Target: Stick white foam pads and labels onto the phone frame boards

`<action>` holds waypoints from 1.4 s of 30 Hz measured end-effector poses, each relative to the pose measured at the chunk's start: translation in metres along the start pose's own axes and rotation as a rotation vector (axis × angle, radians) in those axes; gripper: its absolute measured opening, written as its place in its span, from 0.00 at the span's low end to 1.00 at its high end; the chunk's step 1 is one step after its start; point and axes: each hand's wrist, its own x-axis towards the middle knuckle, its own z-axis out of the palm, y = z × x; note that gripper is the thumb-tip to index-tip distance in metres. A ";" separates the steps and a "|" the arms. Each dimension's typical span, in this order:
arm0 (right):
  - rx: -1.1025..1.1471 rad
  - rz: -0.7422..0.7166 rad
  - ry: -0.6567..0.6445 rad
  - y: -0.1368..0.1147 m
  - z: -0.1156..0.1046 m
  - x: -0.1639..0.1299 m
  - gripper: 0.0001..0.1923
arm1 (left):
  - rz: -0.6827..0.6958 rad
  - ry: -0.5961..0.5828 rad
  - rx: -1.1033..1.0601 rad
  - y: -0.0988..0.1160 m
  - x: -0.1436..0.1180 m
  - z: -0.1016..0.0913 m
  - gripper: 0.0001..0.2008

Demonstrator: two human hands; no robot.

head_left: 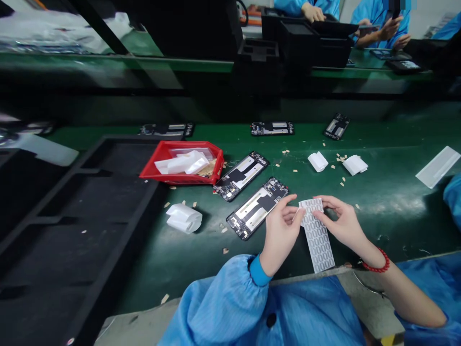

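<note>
Fingertips of left hand (pixel 283 226) & right hand (pixel 340 218) were pinched on top end of sticker sheet (pixel 317 235), held over green belt (pixel 378 192) just right of nearest phone frame (pixel 257 207); best peeled slowly w/ sheet kept flat, I'd judge.

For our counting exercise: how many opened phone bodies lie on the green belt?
5: two near the red bin, three farther back. Others may be hidden.

So there's a long white sticker sheet (pixel 317 235) covered in rows of small oval labels, pinched at its top end between both hands, its lower end hanging past the front edge of the green surface (pixel 378 202). It's a bit tilted.
</note>
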 end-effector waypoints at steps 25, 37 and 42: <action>-0.713 -0.228 -0.483 -0.030 0.048 0.349 0.17 | 0.316 0.455 -0.030 0.025 0.045 -0.092 0.08; -0.409 -0.477 -0.297 -0.082 0.044 0.162 0.37 | 0.104 0.383 -0.461 0.038 0.049 -0.091 0.22; -0.109 -0.479 -0.049 -0.109 0.058 0.093 0.28 | 0.237 0.353 -0.365 0.048 0.034 -0.087 0.15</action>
